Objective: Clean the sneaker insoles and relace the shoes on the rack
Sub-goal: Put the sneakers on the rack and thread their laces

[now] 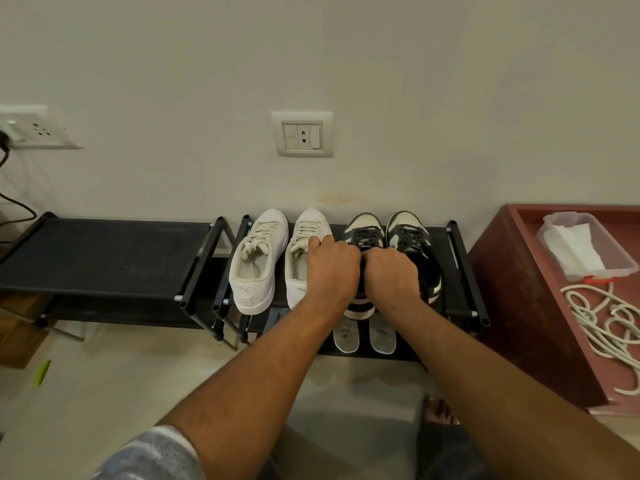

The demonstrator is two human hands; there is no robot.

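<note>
- On the rack's [458,258] top shelf, left hand [332,268] and right hand [391,276] meet over a black-and-white sneaker [363,224].
- Their fingers curl under, hidden, so I cannot tell what they pinch.
- Two insoles [382,336] lie on the lower shelf.
- A hard tug could drag the sneaker off the rack's front.

We seem to be in a home: low black shoe racks [104,258] stand against a plain painted wall [311,64] across mid-frame, holding everyday sneakers [258,261]. We also see a household wall socket [304,135] at centre, a pale floor [121,375] below, and coiled rope [602,323] at right.
</note>
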